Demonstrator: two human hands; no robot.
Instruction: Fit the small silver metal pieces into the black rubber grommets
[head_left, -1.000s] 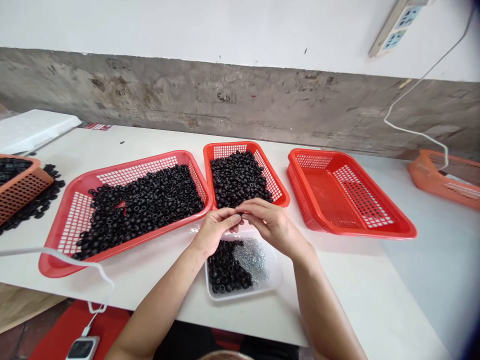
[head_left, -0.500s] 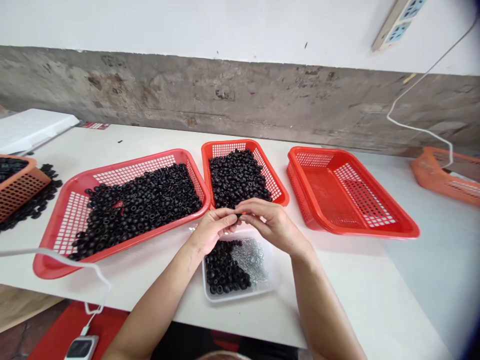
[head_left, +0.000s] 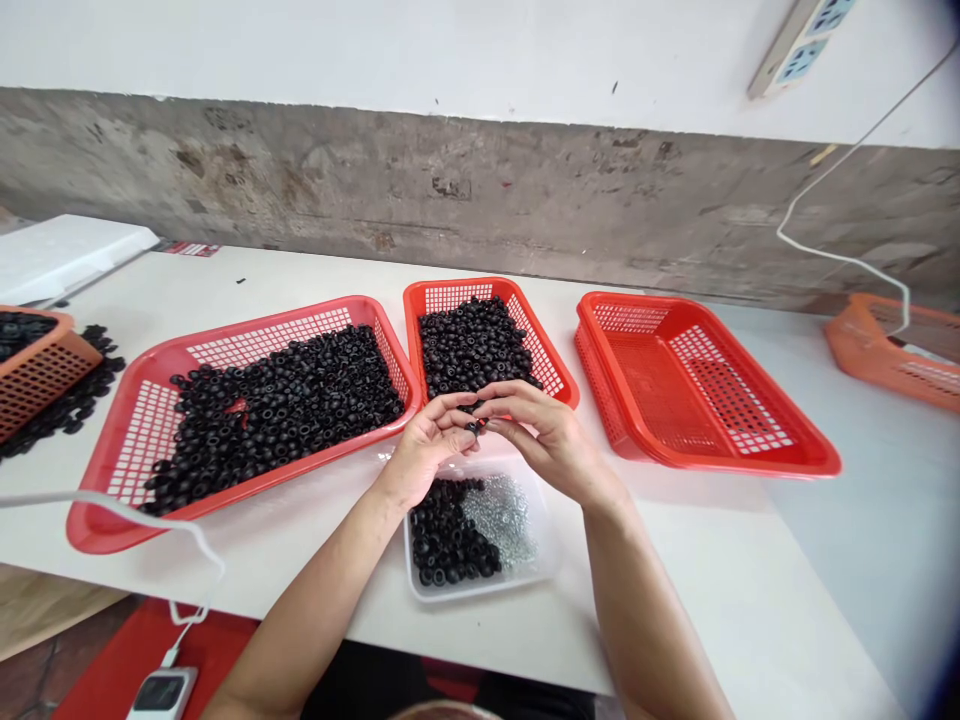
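My left hand (head_left: 429, 447) pinches a small black ring (head_left: 474, 427) between thumb and fingers. My right hand (head_left: 541, 432) meets it from the other side, its thumb and fingertips close to the ring; whether a smaller piece sits between them is too small to tell. Both hands are above the back edge of a clear plastic tray (head_left: 480, 594), which holds black rings (head_left: 450, 540) on its left and small clear pieces (head_left: 504, 522) on its right. Just behind the fingertips stands a red basket (head_left: 568, 392) of black rings.
A larger red basket (head_left: 101, 520) of black rings lies left. Stacked red baskets (head_left: 652, 385) stand right. An orange basket (head_left: 52, 370) and loose rings are far left, another orange basket (head_left: 892, 355) far right. A white cable (head_left: 187, 530) hangs over the front left edge.
My fingers have parted somewhat around the black ring, and my right fingers have lifted a little. More of the ring shows now. The baskets and tray have stayed in place.
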